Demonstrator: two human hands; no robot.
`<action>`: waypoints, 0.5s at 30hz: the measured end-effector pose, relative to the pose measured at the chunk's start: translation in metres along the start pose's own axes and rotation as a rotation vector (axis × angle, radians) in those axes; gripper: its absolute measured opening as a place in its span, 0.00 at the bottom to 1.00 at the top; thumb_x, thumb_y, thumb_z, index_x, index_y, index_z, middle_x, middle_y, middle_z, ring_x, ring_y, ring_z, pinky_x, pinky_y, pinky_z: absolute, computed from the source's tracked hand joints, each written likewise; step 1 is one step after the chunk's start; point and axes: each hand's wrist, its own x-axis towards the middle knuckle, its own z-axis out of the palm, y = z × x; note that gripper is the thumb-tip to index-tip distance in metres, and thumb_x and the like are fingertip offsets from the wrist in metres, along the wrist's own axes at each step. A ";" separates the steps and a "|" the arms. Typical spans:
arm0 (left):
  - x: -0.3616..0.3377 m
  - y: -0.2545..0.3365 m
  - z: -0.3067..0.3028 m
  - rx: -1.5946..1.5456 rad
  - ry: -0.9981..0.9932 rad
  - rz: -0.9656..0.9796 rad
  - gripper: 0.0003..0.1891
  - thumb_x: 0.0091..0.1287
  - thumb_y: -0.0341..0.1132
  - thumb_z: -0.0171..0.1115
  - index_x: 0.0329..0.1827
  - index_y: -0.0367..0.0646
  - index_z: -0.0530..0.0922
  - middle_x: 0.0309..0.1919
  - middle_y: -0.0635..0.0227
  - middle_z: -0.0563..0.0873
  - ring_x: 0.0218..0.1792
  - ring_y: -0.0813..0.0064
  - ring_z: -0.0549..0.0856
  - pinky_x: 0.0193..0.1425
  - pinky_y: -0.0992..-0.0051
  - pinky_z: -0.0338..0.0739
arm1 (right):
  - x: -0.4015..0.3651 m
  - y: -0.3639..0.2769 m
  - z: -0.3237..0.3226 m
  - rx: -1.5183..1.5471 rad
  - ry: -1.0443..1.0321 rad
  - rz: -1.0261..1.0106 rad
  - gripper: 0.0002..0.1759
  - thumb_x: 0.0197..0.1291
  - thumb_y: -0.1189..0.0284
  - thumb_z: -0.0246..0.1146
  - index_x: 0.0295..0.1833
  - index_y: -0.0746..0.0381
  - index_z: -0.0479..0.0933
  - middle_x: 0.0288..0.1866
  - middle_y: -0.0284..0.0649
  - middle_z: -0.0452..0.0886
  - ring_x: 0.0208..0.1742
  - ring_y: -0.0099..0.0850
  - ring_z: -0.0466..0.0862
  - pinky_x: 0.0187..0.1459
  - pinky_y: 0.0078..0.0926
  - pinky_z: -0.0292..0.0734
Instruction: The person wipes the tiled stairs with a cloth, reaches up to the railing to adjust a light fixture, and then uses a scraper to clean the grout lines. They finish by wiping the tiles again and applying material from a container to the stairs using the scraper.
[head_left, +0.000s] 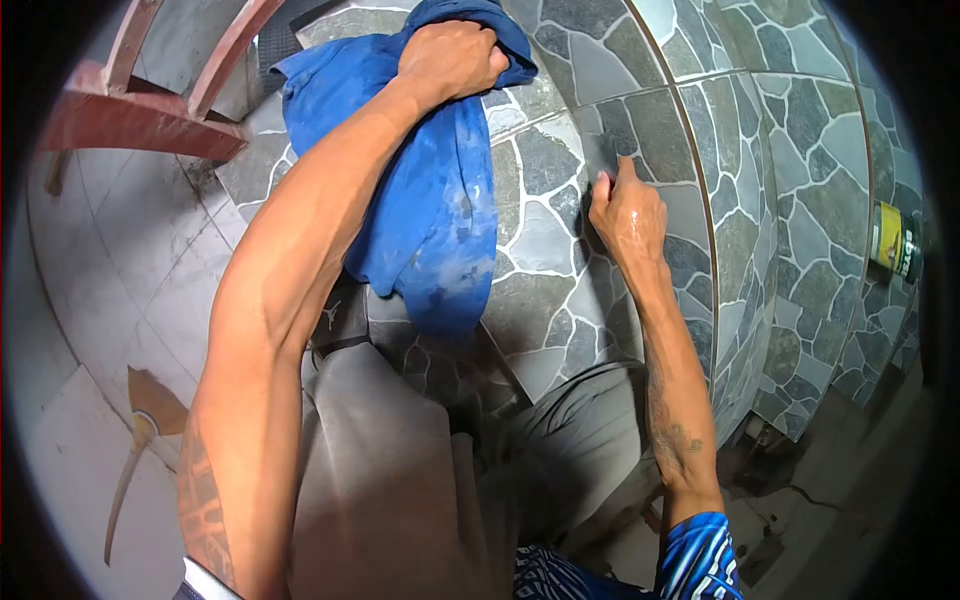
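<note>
My left hand (455, 60) is closed on a bunched blue cloth (425, 215), at the top of the view. The cloth has pale stains and hangs down over the stone-patterned tiles (545, 245). To the right, my right hand (632, 215) looks wet and rests low over the tiles near a joint. Its index finger points forward along a small flat grey blade (600, 152), which looks like a scraper. The blade's grip is hidden inside the hand, and its edge blends with the tile colours.
Tiled steps with brown edge strips (690, 130) drop away to the right, where a can with a yellow label (893, 242) stands. A red frame (150, 115) is at upper left. On the pale floor lies a broom (145, 425). My grey-clad legs (400, 450) are below.
</note>
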 end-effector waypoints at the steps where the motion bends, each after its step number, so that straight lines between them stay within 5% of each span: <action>1: 0.000 -0.001 0.001 -0.008 0.000 -0.002 0.20 0.66 0.44 0.51 0.30 0.36 0.84 0.30 0.50 0.87 0.34 0.51 0.87 0.42 0.56 0.82 | 0.003 0.000 0.001 -0.003 -0.001 0.008 0.14 0.66 0.67 0.58 0.48 0.68 0.75 0.27 0.60 0.83 0.32 0.59 0.85 0.35 0.55 0.79; 15: 0.000 -0.002 0.006 0.000 0.046 0.028 0.19 0.65 0.44 0.53 0.29 0.38 0.84 0.28 0.52 0.87 0.31 0.52 0.87 0.39 0.56 0.83 | 0.006 0.003 0.006 0.082 0.014 -0.039 0.09 0.66 0.72 0.57 0.44 0.67 0.73 0.28 0.59 0.82 0.34 0.60 0.84 0.35 0.56 0.77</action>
